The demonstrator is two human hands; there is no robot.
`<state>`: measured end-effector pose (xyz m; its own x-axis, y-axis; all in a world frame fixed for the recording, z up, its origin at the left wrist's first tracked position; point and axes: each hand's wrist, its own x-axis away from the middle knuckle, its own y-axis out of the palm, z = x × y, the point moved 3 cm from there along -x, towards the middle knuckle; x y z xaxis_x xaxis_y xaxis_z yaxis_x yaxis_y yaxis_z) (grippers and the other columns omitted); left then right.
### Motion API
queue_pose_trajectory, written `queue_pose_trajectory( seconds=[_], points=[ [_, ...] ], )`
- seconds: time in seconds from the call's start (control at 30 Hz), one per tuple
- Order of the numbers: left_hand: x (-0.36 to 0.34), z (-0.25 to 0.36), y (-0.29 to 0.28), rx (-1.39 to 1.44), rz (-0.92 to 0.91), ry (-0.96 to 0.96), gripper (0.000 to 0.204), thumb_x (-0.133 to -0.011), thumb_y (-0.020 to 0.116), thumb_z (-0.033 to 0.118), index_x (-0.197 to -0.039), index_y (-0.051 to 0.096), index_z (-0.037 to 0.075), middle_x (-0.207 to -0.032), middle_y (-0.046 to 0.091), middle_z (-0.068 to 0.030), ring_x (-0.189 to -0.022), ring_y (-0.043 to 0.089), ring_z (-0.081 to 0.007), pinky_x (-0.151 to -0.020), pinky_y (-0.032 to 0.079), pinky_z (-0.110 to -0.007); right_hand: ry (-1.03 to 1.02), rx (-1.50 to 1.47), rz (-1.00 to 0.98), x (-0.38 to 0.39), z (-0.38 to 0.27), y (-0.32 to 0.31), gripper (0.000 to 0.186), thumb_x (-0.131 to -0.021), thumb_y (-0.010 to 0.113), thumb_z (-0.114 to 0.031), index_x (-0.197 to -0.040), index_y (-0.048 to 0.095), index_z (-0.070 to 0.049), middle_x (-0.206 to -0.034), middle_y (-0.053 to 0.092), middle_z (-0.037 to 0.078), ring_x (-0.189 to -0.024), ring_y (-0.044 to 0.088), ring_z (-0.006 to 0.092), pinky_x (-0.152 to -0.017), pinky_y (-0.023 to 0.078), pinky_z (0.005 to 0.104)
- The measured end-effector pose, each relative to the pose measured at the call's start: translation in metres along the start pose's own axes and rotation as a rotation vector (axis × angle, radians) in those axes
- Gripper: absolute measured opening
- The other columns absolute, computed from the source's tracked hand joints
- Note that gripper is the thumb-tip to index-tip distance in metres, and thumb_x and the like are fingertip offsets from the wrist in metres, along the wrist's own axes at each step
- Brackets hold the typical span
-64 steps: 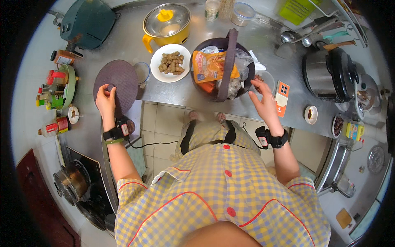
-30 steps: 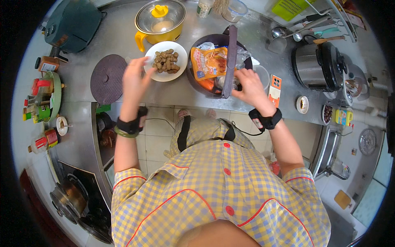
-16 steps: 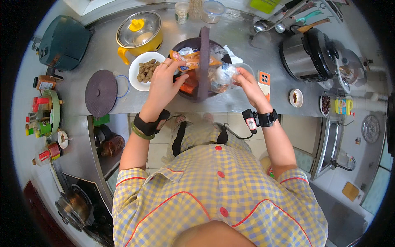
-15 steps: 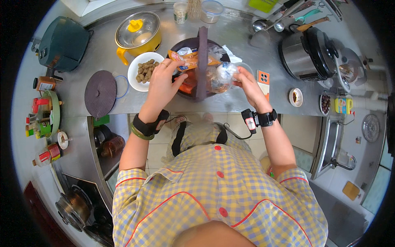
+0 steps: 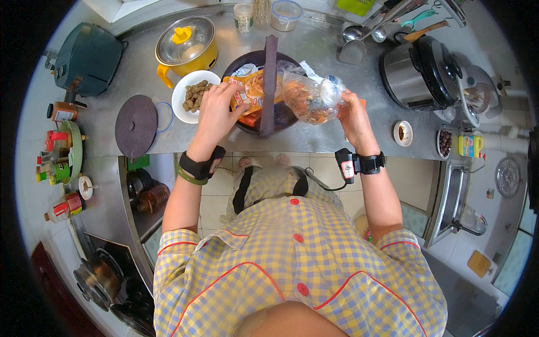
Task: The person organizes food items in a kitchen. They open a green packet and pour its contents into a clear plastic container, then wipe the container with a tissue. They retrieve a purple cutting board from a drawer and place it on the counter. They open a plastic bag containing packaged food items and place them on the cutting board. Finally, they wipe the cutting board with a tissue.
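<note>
A dark purple basket with an arched handle stands on the counter in front of me, with packets and bags inside. My left hand is closed at the basket's left side, its fingers on the edge of an orange printed packet. My right hand grips the bunched top of a clear plastic bag. Brownish-orange food shows through that bag, which hangs over the basket's right rim. White crumpled plastic lies behind the packet. What sits deeper in the basket is mostly hidden.
Left of the basket are a white bowl of peanuts, a yellow pot with a glass lid and a round dark lid. To the right stand a pressure cooker and a small sauce dish. A phone's orange corner peeks out behind my right hand.
My right hand has moved slightly right with the plastic bag, which now shows more of its contents. The orange packet has turned and shows more of its face under my left hand.
</note>
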<state>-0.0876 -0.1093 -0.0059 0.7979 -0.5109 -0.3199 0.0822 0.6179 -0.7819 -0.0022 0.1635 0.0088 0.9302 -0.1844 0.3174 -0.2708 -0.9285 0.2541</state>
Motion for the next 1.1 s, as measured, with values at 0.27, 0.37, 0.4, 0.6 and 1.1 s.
queue_pose_trajectory(
  seconds=[0.27, 0.37, 0.4, 0.6, 1.1],
  points=[
    [0.004, -0.009, 0.029, -0.269, -0.189, 0.013, 0.056, -0.06, 0.078, 0.036, -0.107, 0.059, 0.012, -0.117, 0.055, -0.0086, -0.122, 0.042, -0.0264, -0.101, 0.023, -0.058, 0.056, -0.283, 0.049, 0.0, 0.003, -0.018, 0.031, -0.089, 0.044, -0.023, -0.109, 0.053, -0.002, -0.107, 0.059, 0.007, -0.1, 0.056, 0.0197, -0.089, 0.043, 0.035],
    [0.0, -0.006, 0.026, -0.312, -0.25, -0.006, 0.057, -0.061, 0.078, 0.037, -0.108, 0.059, 0.013, -0.118, 0.055, -0.0069, -0.122, 0.041, -0.0265, -0.1, 0.02, -0.06, 0.083, -0.365, -0.01, 0.005, 0.001, -0.018, 0.032, -0.088, 0.044, -0.023, -0.109, 0.052, -0.001, -0.108, 0.059, 0.01, -0.103, 0.056, 0.0237, -0.093, 0.043, 0.0396],
    [-0.001, -0.005, 0.024, -0.307, -0.255, -0.001, 0.054, -0.062, 0.077, 0.034, -0.108, 0.058, 0.013, -0.117, 0.056, -0.0058, -0.12, 0.044, -0.0253, -0.1, 0.021, -0.06, 0.088, -0.388, -0.028, 0.005, 0.0, -0.019, 0.032, -0.088, 0.044, -0.024, -0.11, 0.052, 0.0, -0.108, 0.059, 0.011, -0.103, 0.056, 0.0242, -0.093, 0.043, 0.0401],
    [-0.002, -0.013, 0.019, -0.251, -0.311, 0.023, 0.037, -0.069, 0.069, 0.018, -0.104, 0.059, 0.012, -0.102, 0.062, -0.0078, -0.103, 0.056, -0.0252, -0.098, 0.027, -0.058, 0.081, -0.407, -0.037, 0.006, -0.003, -0.025, 0.037, -0.089, 0.041, -0.025, -0.114, 0.051, 0.001, -0.112, 0.059, 0.012, -0.104, 0.056, 0.0251, -0.093, 0.043, 0.0407],
    [-0.012, -0.007, 0.006, -0.194, -0.001, -0.048, 0.021, -0.079, 0.052, 0.008, -0.098, 0.059, 0.007, -0.086, 0.063, -0.0162, -0.078, 0.061, -0.033, -0.066, 0.05, -0.043, 0.203, -0.666, 0.01, 0.006, -0.006, -0.038, 0.041, -0.095, 0.035, -0.036, -0.123, 0.047, -0.008, -0.12, 0.054, 0.01, -0.101, 0.056, 0.022, -0.077, 0.05, 0.0347]
  ],
)
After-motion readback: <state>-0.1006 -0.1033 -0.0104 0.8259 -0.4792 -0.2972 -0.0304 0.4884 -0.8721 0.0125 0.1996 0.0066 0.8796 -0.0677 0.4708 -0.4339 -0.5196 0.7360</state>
